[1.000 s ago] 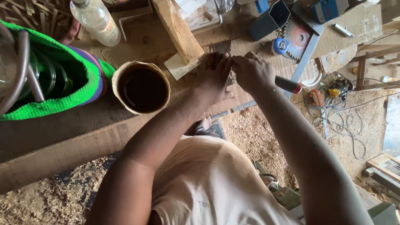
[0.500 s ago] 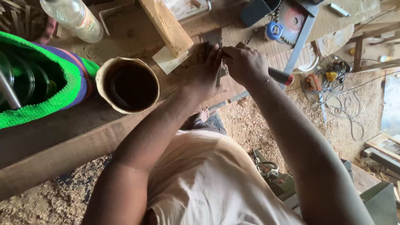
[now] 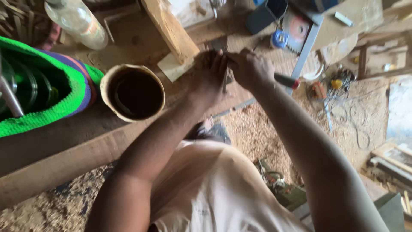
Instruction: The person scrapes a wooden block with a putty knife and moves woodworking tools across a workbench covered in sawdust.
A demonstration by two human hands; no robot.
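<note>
Both hands met over the workbench: left hand lay flat, fingers extended, against a thin metal blade, mostly hidden between the hands. Right hand was closed around a tool whose red-and-black handle stuck out; its working end was hidden. A wooden cup stood just left

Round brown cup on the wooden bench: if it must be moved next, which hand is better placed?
Left, probably. The left hand is nearer the round brown cup, which stands on that side. The right hand has its grip closed on a red-handled tool.
</note>
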